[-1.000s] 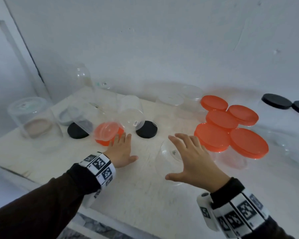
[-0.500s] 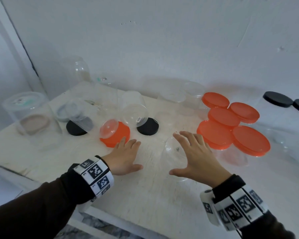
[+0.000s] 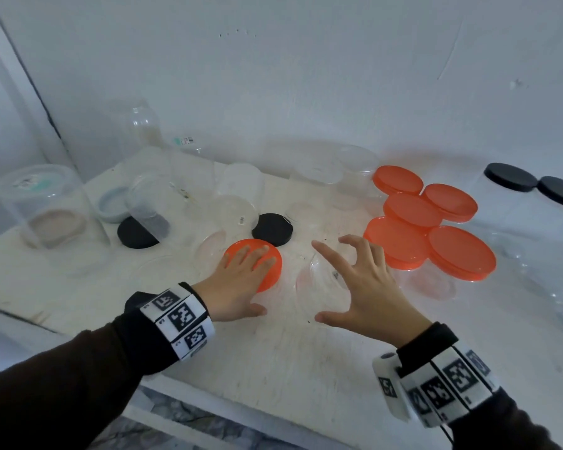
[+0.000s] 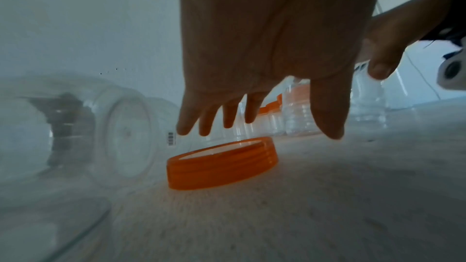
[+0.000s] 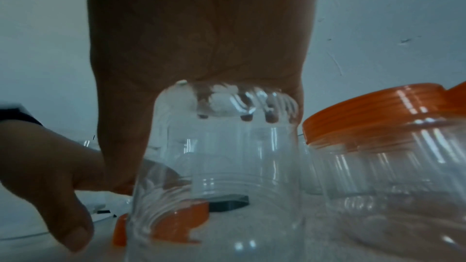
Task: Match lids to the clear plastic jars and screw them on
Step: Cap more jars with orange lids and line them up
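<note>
A loose orange lid (image 3: pixel 267 271) lies on the white table (image 3: pixel 273 345). My left hand (image 3: pixel 241 280) is spread over it with straight fingers. In the left wrist view the fingers (image 4: pixel 209 119) hover just above the orange lid (image 4: pixel 221 166) with a gap between. A clear jar without a lid (image 3: pixel 319 280) stands right of the lid. My right hand (image 3: pixel 358 280) is above its top, fingers spread and bent, thumb out to the left. In the right wrist view the palm (image 5: pixel 201 47) sits over the jar (image 5: pixel 227 166); the thumb (image 5: pixel 63 206) is clear of it.
A clear jar (image 3: pixel 238 203) lies on its side behind the lid. Two black lids (image 3: pixel 272 228) (image 3: pixel 137 233) lie on the table. Several orange-lidded jars (image 3: pixel 429 235) crowd the right, black-lidded ones (image 3: pixel 511 177) stand farther right, big clear containers (image 3: pixel 46 206) at left. A wall rises behind.
My left hand has moved forward over the orange lid. The lying jar that overlapped the lid has shifted back off it. My right hand stays over the jar, fingers more bent.
</note>
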